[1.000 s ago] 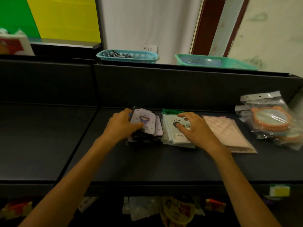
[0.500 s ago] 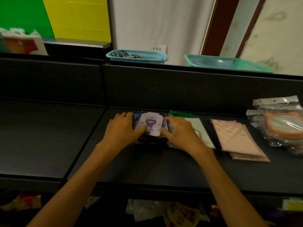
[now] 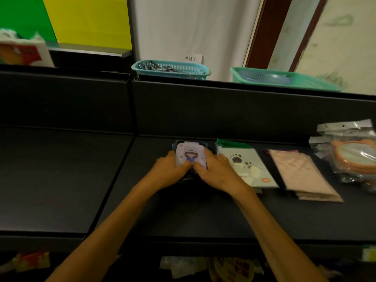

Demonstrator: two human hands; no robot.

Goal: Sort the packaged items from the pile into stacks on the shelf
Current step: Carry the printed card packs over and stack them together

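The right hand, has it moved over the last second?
Yes. The right hand left the pale green paw-print packet stack and went leftward onto the purple cartoon-girl packet stack.

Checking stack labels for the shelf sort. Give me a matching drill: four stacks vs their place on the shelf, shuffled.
1. girl-print stack
2. paw-print stack
3. pink stack
4. mirror packs

A. far right
B. between both hands
C. just right of the right hand
D. between paw-print stack and mirror packs

Pairs: 1-B, 2-C, 3-D, 4-A
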